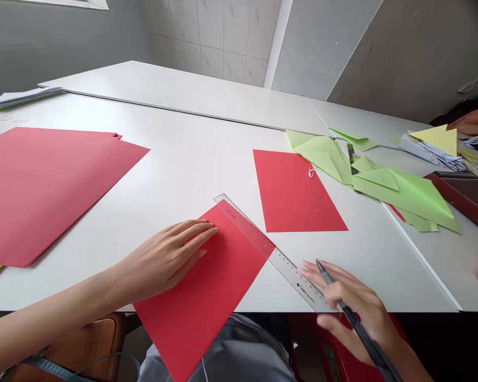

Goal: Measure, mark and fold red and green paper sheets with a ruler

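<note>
A red sheet of paper [207,297] lies slanted over the table's front edge, its lower corner hanging above my lap. My left hand [171,254] rests flat on its left side, fingers stretched out. Across the sheet's upper right edge lies a clear plastic ruler [284,268], reaching past the paper at both ends. My right hand [358,305] has a dark pen [352,318] between its fingers, tip pointing up and left. Its fingers and thumb are at the ruler's lower right end. Beyond the ruler is a smaller red piece of paper [295,196].
A stack of large red sheets [56,191] lies on the left. Green paper scraps [406,193] spread over the right side, near a yellow piece [438,139] on papers and a dark red box-like object [462,196]. Part of another person's arm [476,121] shows at the far right.
</note>
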### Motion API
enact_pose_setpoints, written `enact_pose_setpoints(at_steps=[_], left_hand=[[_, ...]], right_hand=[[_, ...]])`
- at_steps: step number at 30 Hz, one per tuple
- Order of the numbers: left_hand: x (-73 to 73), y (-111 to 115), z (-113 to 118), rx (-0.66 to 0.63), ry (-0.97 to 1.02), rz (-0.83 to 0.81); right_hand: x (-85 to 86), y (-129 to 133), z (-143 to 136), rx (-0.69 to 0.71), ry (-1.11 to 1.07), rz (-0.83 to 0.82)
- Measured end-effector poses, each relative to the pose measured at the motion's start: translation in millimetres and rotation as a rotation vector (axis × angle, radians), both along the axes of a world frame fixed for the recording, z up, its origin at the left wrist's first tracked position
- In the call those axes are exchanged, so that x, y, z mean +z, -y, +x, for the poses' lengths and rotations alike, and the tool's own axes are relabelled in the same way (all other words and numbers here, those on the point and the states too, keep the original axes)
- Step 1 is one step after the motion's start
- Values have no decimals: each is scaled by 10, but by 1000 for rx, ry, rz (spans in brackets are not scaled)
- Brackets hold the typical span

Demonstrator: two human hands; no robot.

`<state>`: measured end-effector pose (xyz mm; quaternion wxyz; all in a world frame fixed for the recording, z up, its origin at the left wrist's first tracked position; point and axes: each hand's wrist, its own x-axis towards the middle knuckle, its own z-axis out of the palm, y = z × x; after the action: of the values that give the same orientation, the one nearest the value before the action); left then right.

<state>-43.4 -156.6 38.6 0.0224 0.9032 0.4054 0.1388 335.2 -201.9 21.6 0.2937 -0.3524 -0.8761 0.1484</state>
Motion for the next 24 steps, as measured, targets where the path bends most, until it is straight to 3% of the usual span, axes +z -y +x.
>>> enact_pose_setpoints(at_steps=[2,7,11,17,24], left_hand=[[-42,-108,118,69,7,63],[-165,-288,207,61,24,88],[-195,-297,143,23,58,10],[-185,-277,142,23,32,-3],[-144,-276,140,10,-19,26]], right_hand=[[69,-185,-227,-39,-8,12],[64,-567,-646,115,165,-48],[-10,-575,-649,160,209,-35],[20,-549,-630,144,267,59],[-48,-554,-605,122,156,33]])
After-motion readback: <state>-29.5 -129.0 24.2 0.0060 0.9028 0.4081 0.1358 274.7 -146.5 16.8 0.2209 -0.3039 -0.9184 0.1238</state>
